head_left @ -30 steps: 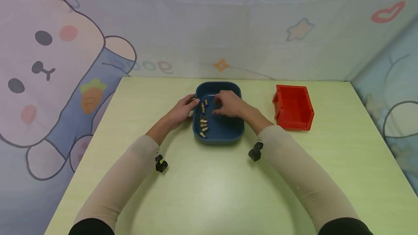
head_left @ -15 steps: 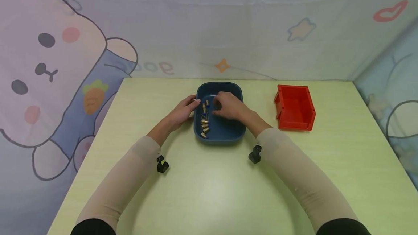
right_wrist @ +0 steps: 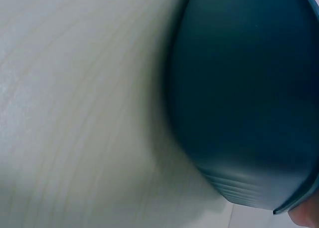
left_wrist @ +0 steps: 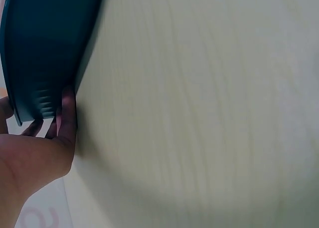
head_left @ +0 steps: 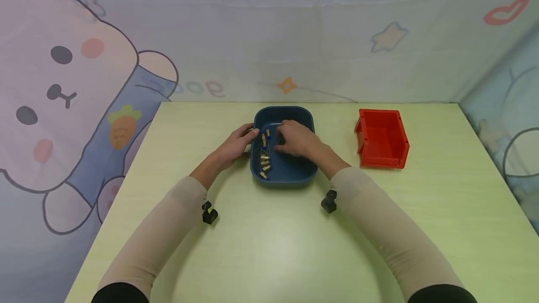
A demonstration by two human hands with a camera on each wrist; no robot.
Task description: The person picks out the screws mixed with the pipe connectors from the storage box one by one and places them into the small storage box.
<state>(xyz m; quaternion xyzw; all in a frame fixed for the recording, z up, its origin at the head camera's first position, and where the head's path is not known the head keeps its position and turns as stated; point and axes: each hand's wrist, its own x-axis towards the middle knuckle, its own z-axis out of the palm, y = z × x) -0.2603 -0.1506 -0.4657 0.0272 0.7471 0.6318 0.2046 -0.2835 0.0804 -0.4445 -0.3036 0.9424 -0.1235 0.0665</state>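
A dark blue rectangular tray (head_left: 290, 171) lies on the table in the head view. Along its left inner side are several small brass-coloured fittings (head_left: 265, 162) with blue ends. My left hand (head_left: 233, 146) grips the tray's left side, thumb at the rim. In the left wrist view, fingers of the left hand (left_wrist: 37, 155) wrap the outer wall of the tray (left_wrist: 50, 43). My right hand (head_left: 298, 139) reaches into the tray, fingers bent downward, thumb apart from the forefinger; I cannot tell whether it holds anything. In the right wrist view the tray wall (right_wrist: 239, 88) hides most of this hand.
To the right of the tray stands a red open-front bin (head_left: 383, 139) on the pale wooden table (head_left: 269, 242). A printed cloth (head_left: 236, 32) hangs behind the table's back edge. Both forearms reach in from the front, each with a small black device (head_left: 209, 212) at the wrist.
The head view has shifted slightly. Both hands keep nearly the same place, the left at the tray's side and the right inside it.
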